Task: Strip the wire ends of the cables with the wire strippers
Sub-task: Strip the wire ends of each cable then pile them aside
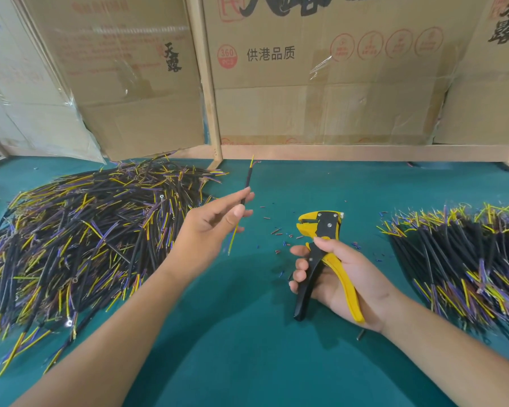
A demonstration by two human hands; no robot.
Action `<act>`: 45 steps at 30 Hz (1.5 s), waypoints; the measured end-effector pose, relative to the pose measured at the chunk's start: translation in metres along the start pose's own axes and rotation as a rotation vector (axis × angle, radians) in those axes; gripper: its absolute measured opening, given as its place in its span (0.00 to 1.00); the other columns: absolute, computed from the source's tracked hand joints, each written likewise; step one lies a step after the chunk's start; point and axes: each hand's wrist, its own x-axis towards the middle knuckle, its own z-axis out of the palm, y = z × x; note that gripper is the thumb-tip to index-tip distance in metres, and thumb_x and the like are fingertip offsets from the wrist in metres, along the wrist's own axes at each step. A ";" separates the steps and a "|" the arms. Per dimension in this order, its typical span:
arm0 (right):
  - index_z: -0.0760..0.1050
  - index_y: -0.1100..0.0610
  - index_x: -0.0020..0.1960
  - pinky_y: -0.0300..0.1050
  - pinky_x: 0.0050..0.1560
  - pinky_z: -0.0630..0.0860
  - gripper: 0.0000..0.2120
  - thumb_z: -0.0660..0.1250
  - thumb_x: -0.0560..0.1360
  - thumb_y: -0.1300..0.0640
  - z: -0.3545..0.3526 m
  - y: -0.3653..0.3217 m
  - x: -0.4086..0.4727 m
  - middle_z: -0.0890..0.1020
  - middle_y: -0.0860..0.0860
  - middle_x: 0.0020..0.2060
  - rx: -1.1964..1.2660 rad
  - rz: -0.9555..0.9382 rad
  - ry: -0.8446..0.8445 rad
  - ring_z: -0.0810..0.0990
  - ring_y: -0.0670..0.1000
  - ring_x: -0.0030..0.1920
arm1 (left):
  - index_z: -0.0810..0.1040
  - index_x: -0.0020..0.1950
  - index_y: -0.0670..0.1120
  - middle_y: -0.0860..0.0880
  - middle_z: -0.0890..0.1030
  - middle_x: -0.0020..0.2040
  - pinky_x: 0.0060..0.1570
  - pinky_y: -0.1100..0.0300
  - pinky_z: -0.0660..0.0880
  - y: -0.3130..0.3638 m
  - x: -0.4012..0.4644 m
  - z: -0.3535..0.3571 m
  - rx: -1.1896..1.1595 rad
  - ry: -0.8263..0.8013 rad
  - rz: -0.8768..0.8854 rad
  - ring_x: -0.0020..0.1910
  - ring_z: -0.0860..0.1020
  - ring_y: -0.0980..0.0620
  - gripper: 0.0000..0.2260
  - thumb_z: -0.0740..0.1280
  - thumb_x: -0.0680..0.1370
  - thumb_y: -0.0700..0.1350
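My left hand (215, 221) pinches one short black cable (247, 180) between thumb and fingertips and holds it nearly upright above the green table. Thin yellow and coloured wires stick out of the cable's top and bottom ends. My right hand (341, 277) grips the handles of the yellow and black wire strippers (321, 230). The strippers' jaws point up and to the left, a hand's width to the right of the cable, with nothing in them.
A big heap of black cables (80, 236) with yellow and purple wires lies at the left, and a second heap (465, 259) at the right. Small bits of stripped insulation (279, 230) dot the green table (241, 333). Cardboard boxes (321, 77) wall off the back.
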 end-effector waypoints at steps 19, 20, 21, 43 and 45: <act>0.76 0.67 0.59 0.56 0.44 0.80 0.20 0.66 0.76 0.51 0.001 0.000 0.000 0.74 0.57 0.37 -0.029 -0.002 0.003 0.75 0.56 0.35 | 0.77 0.47 0.48 0.52 0.73 0.33 0.27 0.67 0.61 0.026 0.002 0.011 0.005 0.102 0.012 0.27 0.64 0.56 0.10 0.59 0.85 0.43; 0.76 0.67 0.59 0.56 0.44 0.80 0.20 0.66 0.76 0.51 0.001 0.000 0.000 0.74 0.57 0.37 -0.031 -0.001 0.004 0.75 0.56 0.35 | 0.76 0.45 0.49 0.54 0.73 0.34 0.26 0.66 0.61 0.027 0.002 0.011 0.003 0.085 -0.001 0.28 0.64 0.55 0.11 0.59 0.85 0.43; 0.76 0.67 0.58 0.56 0.44 0.80 0.20 0.66 0.76 0.51 0.001 0.000 0.000 0.74 0.57 0.36 -0.031 0.000 0.003 0.75 0.56 0.35 | 0.76 0.45 0.48 0.55 0.72 0.34 0.26 0.66 0.61 0.027 0.001 0.011 -0.005 0.065 -0.013 0.28 0.64 0.54 0.11 0.59 0.85 0.43; 0.76 0.66 0.58 0.55 0.44 0.80 0.20 0.66 0.76 0.51 0.003 0.000 -0.001 0.74 0.57 0.36 -0.033 0.002 0.016 0.75 0.56 0.35 | 0.72 0.64 0.58 0.58 0.74 0.50 0.33 0.69 0.67 0.016 -0.005 0.015 0.068 -0.264 0.021 0.37 0.69 0.57 0.15 0.57 0.83 0.41; 0.76 0.66 0.58 0.54 0.44 0.80 0.20 0.66 0.76 0.51 0.003 0.000 -0.001 0.74 0.57 0.36 -0.034 0.003 0.014 0.75 0.56 0.35 | 0.72 0.62 0.56 0.59 0.74 0.49 0.35 0.72 0.66 0.018 -0.005 0.016 0.059 -0.270 0.025 0.37 0.69 0.61 0.14 0.57 0.83 0.40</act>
